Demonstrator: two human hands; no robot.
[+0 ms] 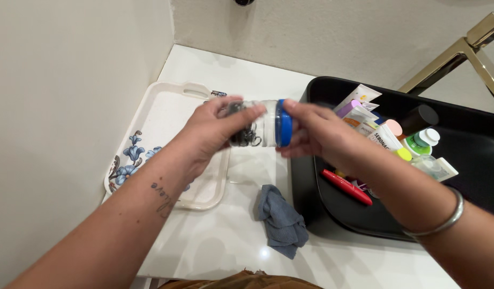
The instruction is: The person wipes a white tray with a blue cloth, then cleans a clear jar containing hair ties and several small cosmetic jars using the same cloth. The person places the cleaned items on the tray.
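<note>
A small clear plastic jar [256,130] with dark hair ties inside lies sideways in the air above the white counter. My left hand [209,134] wraps around the jar's body. The fingers of my right hand [316,134] grip its blue lid [284,123] at the right end. The jar hangs between a white tray and a black sink.
The white tray [161,115] with blue flowers sits at the left by the wall. The black sink [472,144] at the right holds several tubes, bottles and a red pen [347,187]. A crumpled blue-grey cloth [281,220] lies on the counter [225,69]. A gold faucet [461,53] rises at the far right.
</note>
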